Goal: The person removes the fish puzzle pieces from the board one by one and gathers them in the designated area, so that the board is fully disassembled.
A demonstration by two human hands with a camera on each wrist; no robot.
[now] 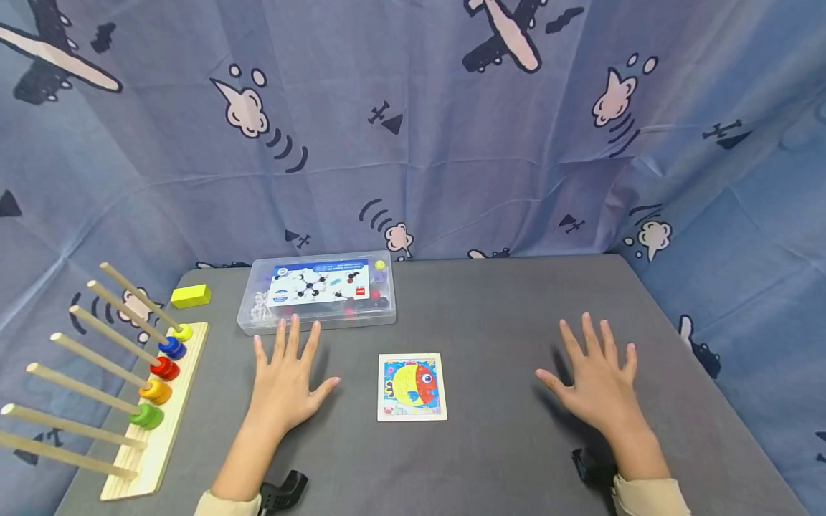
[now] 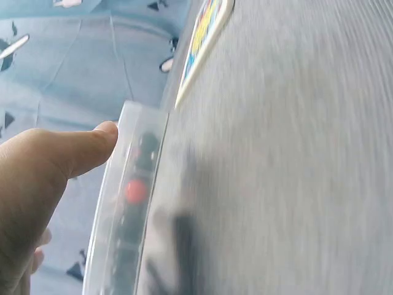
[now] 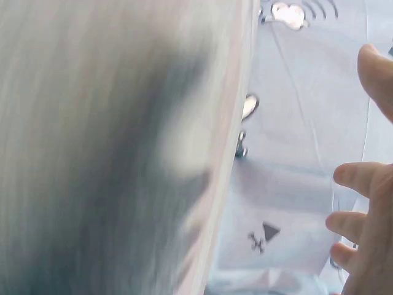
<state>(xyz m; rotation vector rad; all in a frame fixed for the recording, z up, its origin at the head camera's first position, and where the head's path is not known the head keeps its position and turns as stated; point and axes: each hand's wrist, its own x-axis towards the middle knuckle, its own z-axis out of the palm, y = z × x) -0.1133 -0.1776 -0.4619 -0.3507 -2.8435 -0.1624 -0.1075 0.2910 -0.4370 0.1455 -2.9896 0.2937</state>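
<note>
My left hand (image 1: 284, 390) hovers over the grey table with its fingers spread and nothing in it. Its fingertips overlap the front edge of a clear plastic case (image 1: 258, 287) in the head view. On the right side, my right hand (image 1: 596, 383) is also spread and holds nothing, its shadow falling on the cloth beside it. Between the hands lies a square wooden fish puzzle (image 1: 413, 387), with a yellow and red fish on a blue ground. In the left wrist view the thumb (image 2: 92, 147) shows in front of the case, whose red ball (image 2: 136, 191) shows through the side.
At the left stands a wooden peg board (image 1: 174, 401) with slanting pegs and coloured rings. A yellow block (image 1: 191, 296) lies behind it. The case has a printed molecule label (image 1: 319, 282). A blue patterned curtain (image 1: 413, 143) borders the table (image 1: 490, 315) at the back and sides.
</note>
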